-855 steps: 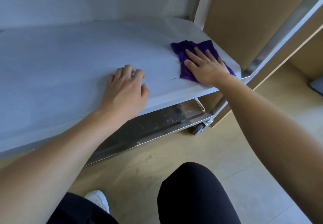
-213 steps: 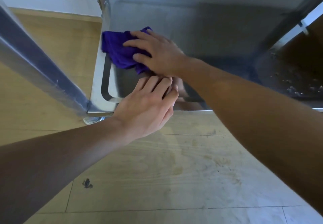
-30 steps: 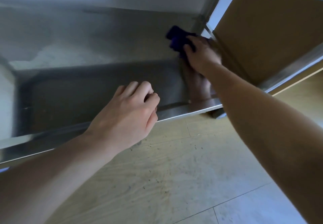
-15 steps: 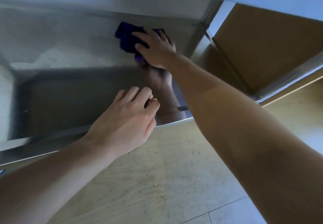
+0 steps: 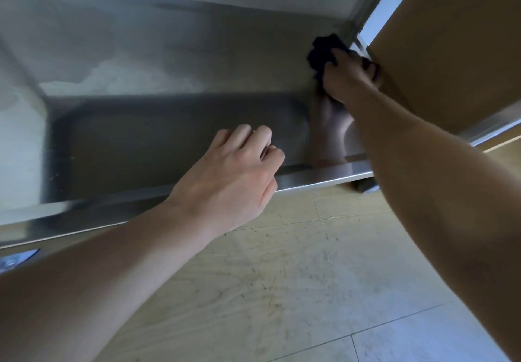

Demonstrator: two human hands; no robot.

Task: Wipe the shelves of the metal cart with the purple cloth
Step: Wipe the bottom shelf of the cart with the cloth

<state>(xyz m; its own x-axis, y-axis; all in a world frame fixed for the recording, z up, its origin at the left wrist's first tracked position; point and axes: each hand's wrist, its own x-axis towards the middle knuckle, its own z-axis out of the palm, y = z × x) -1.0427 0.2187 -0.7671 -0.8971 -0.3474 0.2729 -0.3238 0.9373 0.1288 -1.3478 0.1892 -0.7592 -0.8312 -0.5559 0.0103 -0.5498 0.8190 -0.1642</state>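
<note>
We find the purple cloth (image 5: 324,51) bunched in the far corner of the lower cart shelf (image 5: 169,136), hard against the corner post (image 5: 358,9), with the right grip (image 5: 348,79) curled over its near side and pressing it down. The left grip (image 5: 234,175) rests loosely curled on the front rim (image 5: 324,176), well apart from the post, holding nothing. A brown panel (image 5: 451,51) stands just beyond the post; away from it the steel lies open.

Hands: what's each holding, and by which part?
Right hand grips the bunched purple cloth over its near side, pressing it into the far right corner of the shelf. Left hand holds nothing; its curled fingers rest by the front rim.
</note>
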